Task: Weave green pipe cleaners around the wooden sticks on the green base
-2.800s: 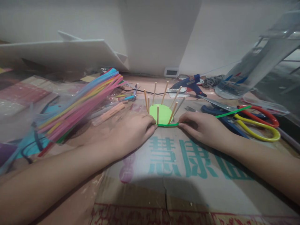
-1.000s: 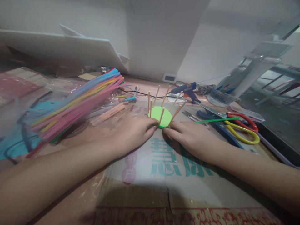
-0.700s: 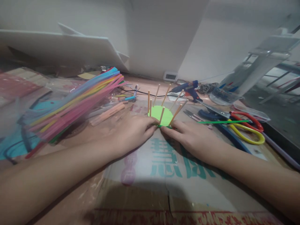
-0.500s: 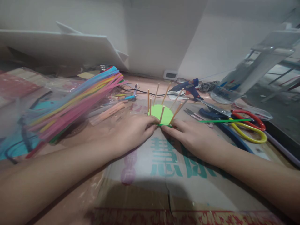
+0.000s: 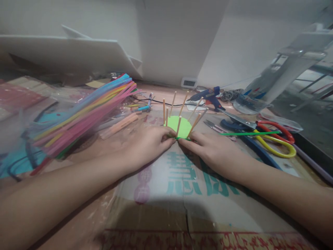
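A bright green disc [image 5: 180, 123] lies on the cardboard, with several thin wooden sticks [image 5: 179, 125] standing up around its edge. At its near edge, my left hand [image 5: 151, 144] has thumb and forefinger closed on a green pipe cleaner [image 5: 249, 133]. My right hand [image 5: 217, 151] pinches the same pipe cleaner just to the right, close to the base of a stick. The pipe cleaner's long free end sticks out to the right, past my right hand. What lies between the fingertips is mostly hidden.
A bundle of coloured pipe cleaners [image 5: 85, 114] lies at left. Scissors with red and yellow handles [image 5: 290, 151] and dark-blue-handled pliers [image 5: 262, 152] are at right. Behind are a blue glue gun [image 5: 208, 97], a small white digital display [image 5: 189, 82] and a clear plastic container [image 5: 260, 93].
Both hands stay at the disc's near edge with their pinch on the pipe cleaner. Only a very slight shift of the fingers and view shows.
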A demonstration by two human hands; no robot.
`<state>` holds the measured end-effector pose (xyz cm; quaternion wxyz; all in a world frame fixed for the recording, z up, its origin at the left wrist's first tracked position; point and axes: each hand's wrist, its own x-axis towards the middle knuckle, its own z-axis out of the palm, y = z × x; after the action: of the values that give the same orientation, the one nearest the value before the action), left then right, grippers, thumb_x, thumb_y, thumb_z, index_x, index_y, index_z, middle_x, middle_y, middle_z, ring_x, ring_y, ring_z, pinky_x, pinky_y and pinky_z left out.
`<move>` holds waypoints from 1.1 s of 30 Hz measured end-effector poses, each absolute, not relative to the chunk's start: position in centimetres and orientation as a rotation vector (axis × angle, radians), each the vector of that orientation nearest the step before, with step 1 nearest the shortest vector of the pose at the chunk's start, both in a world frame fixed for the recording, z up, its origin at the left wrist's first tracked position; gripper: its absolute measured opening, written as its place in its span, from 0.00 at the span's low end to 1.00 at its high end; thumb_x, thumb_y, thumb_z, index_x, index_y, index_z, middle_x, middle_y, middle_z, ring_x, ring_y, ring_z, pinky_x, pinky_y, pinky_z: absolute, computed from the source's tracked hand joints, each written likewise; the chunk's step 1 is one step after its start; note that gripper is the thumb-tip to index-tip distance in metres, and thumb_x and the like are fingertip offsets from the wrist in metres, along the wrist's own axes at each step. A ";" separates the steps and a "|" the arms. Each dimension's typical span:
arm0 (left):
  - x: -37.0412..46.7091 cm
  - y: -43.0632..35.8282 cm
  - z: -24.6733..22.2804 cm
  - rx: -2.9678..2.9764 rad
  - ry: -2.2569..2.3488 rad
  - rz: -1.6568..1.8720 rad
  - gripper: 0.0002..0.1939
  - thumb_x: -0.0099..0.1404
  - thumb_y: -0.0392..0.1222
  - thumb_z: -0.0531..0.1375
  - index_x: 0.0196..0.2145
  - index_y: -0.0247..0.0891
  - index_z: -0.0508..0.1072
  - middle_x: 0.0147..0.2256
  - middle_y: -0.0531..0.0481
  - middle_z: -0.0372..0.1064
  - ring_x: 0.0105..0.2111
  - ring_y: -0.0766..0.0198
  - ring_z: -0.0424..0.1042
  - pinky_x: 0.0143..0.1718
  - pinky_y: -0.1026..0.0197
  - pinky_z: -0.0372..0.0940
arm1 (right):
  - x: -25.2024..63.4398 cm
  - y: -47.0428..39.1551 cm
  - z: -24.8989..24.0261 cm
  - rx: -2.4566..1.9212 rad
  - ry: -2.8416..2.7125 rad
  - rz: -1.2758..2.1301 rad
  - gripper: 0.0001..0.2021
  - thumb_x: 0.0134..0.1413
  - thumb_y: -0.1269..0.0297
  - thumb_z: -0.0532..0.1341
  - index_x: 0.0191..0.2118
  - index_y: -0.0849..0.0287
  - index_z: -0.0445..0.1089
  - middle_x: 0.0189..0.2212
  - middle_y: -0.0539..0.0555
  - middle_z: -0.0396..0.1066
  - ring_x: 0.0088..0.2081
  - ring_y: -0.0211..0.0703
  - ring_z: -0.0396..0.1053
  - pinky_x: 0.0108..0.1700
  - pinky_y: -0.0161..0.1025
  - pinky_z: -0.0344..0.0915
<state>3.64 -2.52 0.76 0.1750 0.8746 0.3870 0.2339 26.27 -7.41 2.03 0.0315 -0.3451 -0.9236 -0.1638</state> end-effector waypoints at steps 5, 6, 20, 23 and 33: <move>3.8 -2.5 0.6 2.458 1.135 0.666 0.10 0.67 0.39 0.59 0.42 0.42 0.80 0.39 0.53 0.80 0.35 0.61 0.77 0.36 0.61 0.64 | 26.3 -7.3 1.9 -1.056 -2.851 -0.501 0.17 0.66 0.70 0.53 0.57 0.63 0.67 0.43 0.62 0.70 0.35 0.47 0.68 0.33 0.41 0.60; 3.8 -2.5 0.6 2.457 1.136 0.666 0.10 0.67 0.39 0.59 0.42 0.43 0.80 0.39 0.53 0.80 0.35 0.61 0.77 0.36 0.61 0.64 | 26.3 -7.3 1.9 -1.054 -2.850 -0.505 0.17 0.66 0.70 0.53 0.57 0.62 0.67 0.42 0.62 0.70 0.35 0.47 0.68 0.33 0.41 0.60; 3.8 -2.6 0.6 2.435 1.148 0.664 0.10 0.67 0.39 0.58 0.42 0.42 0.80 0.41 0.53 0.80 0.37 0.61 0.77 0.37 0.61 0.65 | 27.2 -7.3 2.0 -1.252 -2.670 -0.487 0.08 0.65 0.64 0.56 0.39 0.61 0.70 0.31 0.54 0.70 0.31 0.44 0.67 0.30 0.40 0.54; 3.8 -2.6 0.6 2.442 1.146 0.683 0.09 0.67 0.40 0.59 0.41 0.42 0.80 0.40 0.54 0.80 0.37 0.61 0.77 0.38 0.61 0.65 | 27.6 -7.0 2.0 -1.312 -2.639 -0.370 0.10 0.67 0.64 0.55 0.41 0.59 0.73 0.35 0.54 0.72 0.34 0.44 0.70 0.31 0.39 0.57; 3.9 -2.7 0.7 2.375 1.175 0.632 0.10 0.67 0.40 0.58 0.42 0.44 0.80 0.41 0.56 0.80 0.38 0.62 0.76 0.38 0.61 0.65 | 27.8 -7.0 2.3 -1.394 -2.602 -0.279 0.08 0.64 0.64 0.58 0.40 0.58 0.74 0.37 0.53 0.73 0.36 0.45 0.72 0.33 0.39 0.62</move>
<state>3.87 -2.68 0.75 0.2075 0.8529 0.4219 0.2270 27.85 -6.97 2.28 0.0879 -0.4684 -0.8741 -0.0936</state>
